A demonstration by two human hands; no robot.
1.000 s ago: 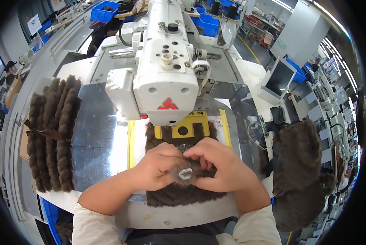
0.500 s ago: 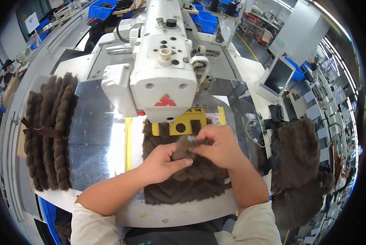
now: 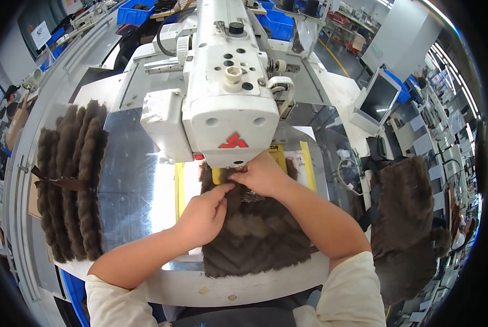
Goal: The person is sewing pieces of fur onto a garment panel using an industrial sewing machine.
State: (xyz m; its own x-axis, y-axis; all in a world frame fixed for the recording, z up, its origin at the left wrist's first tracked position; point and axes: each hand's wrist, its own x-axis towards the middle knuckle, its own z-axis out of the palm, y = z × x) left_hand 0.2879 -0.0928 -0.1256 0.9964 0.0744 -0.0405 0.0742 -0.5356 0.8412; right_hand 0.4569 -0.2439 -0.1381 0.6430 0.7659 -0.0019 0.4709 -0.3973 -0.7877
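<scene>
Several brown fur strips (image 3: pixel 83 212), side by side between eight and nine o'clock from the fingertips (twelve being straight ahead of the wearer), long axes from twelve to six, with a dark brown strap (image 3: pixel 67 182) across. Then, at nine, a shiny metal plate (image 3: pixel 129 180) on the pale counter (image 3: pixel 178 291), bordered by a yellow strip (image 3: pixel 180 191). Next, left hand (image 3: pixel 203 215), in from eight o'clock, fingers curled, index pointing between one and two; cannot tell whether gripping or merely touching fur. At twelve, just beyond, a white sewing machine head (image 3: pixel 230 109) with a red emblem. Beneath both hands, a brown fur panel (image 3: pixel 255 245), lying flat, mostly spreading from the fingertips towards five and six o'clock, far end under the machine head; near-square to the eye, so long axis hard to judge, perhaps twelve to six. Right hand (image 3: pixel 263 177), in from four o'clock, over the panel's far part, thumb and fingers drawn together towards nine, just beside the left fingertips; cannot tell whether clamped on fur. Set farther in than the left, so nearer to the yellow plate (image 3: pixel 278 156), largely hidden, showing at two and in a small piece at ten. Farther right, a tilted screen (image 3: pixel 376 101) at two o'clock and more fur pieces (image 3: pixel 404 201) just past three.
</scene>
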